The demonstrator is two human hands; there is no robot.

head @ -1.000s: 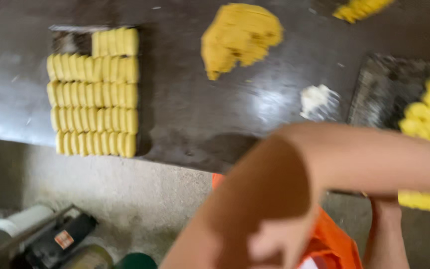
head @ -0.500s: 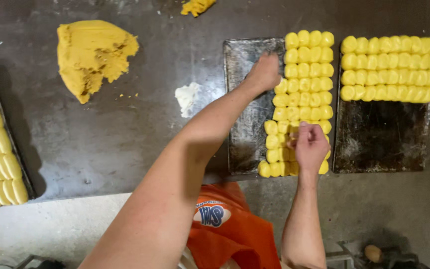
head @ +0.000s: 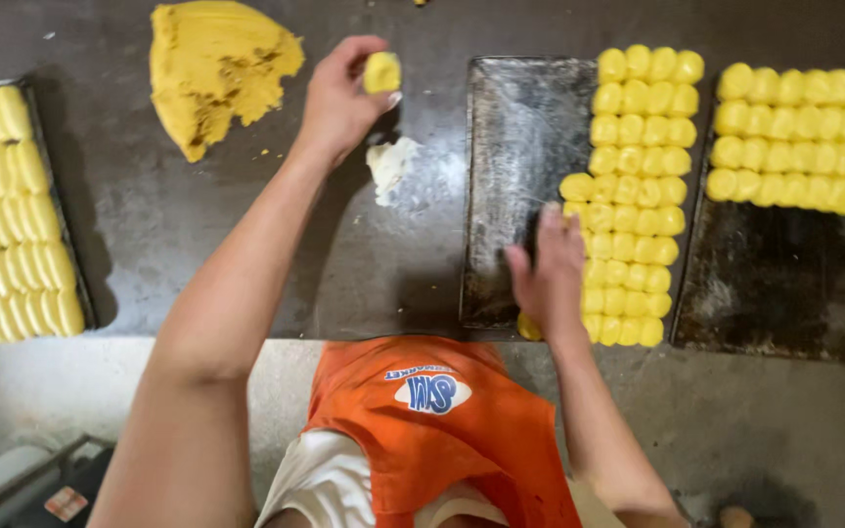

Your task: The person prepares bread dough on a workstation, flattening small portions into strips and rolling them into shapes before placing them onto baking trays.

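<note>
A white flour pile (head: 390, 166), perhaps, and an orange apron (head: 442, 430).

The left hand (head: 339, 98) is off the far edge of the dark baking tray (head: 520, 186) now, over toward the big dough mass (head: 212, 68), pinching a small yellow dough piece (head: 381, 72). The right hand (head: 545, 269) has slid left, onto the near dough rows' (head: 633, 205) left edge.

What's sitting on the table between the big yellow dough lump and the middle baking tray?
In the head view: the left hand holding a small dough piece, and a pale, whitish smear.
</note>
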